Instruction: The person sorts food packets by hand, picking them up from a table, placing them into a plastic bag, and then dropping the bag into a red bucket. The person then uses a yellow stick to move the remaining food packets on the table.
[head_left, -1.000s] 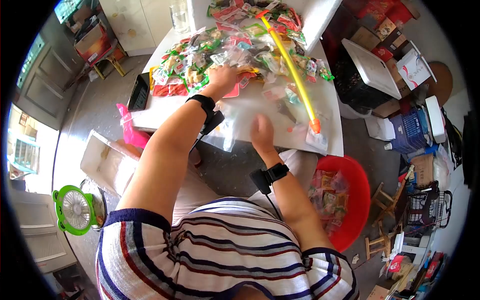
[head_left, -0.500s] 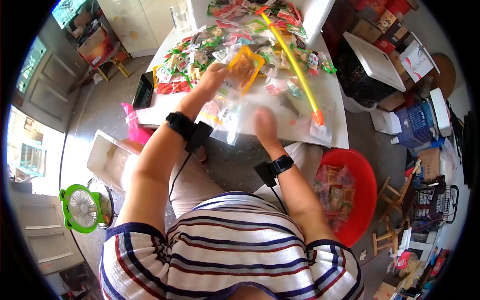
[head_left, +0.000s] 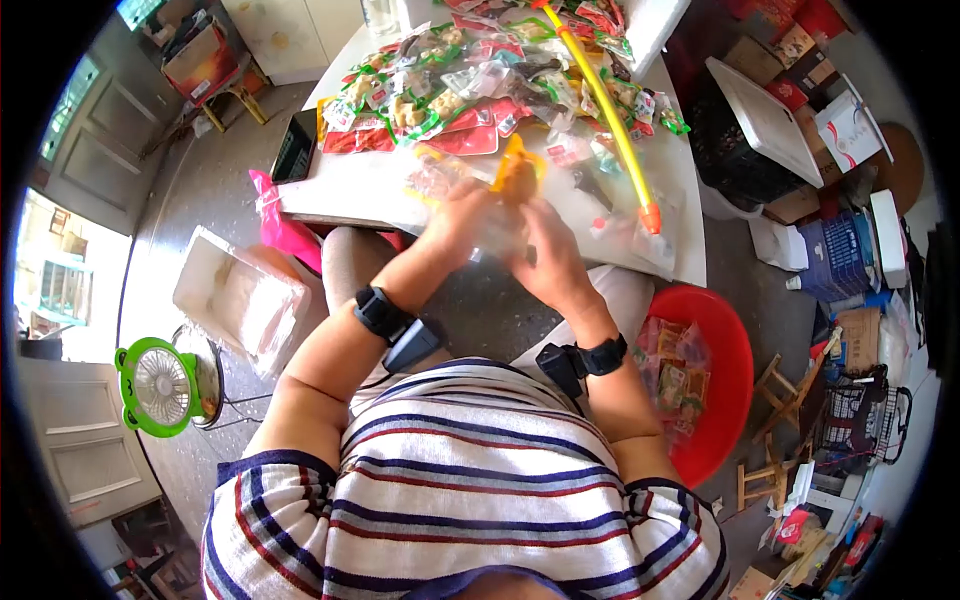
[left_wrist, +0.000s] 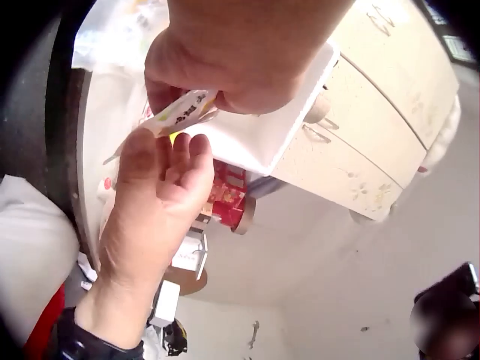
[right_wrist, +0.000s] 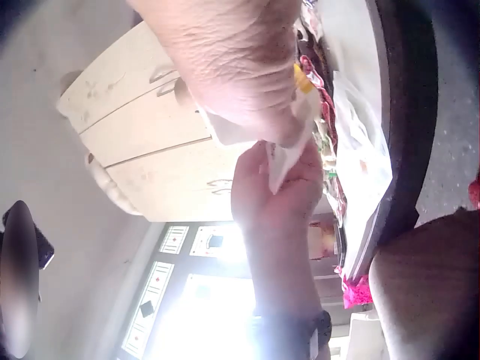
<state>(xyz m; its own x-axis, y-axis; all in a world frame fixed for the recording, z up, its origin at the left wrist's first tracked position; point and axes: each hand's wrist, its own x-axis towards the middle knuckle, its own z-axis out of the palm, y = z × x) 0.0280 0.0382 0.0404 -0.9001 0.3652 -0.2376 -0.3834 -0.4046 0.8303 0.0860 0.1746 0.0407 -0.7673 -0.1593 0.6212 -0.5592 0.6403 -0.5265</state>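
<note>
Both hands meet over the table's front edge at an orange-and-yellow packet (head_left: pixel 518 172). My left hand (head_left: pixel 465 218) grips its left side. In the left wrist view, white film with dark print (left_wrist: pixel 184 116) comes out from under my left hand (left_wrist: pixel 240 64). My right hand (head_left: pixel 550 258) pinches the packet's near end between thumb and forefinger, the other fingers loosely curled (left_wrist: pixel 187 161). The right wrist view has both hands close together, white film (right_wrist: pixel 281 165) between them. Another clear packet (head_left: pixel 435 175) lies on the table beside my left hand.
Many colourful food packets (head_left: pixel 440 105) cover the back of the table (head_left: pixel 350 190). A yellow tube (head_left: pixel 610 110) with orange ends lies at the right. Below stands a red basin (head_left: pixel 725 370) with packets; a white box (head_left: pixel 215 300) and green fan (head_left: pixel 158 388) are at the left.
My left hand has come from the pile towards my body, bringing the yellow-edged packet. My right hand, apart from it before, now meets it at the packet.
</note>
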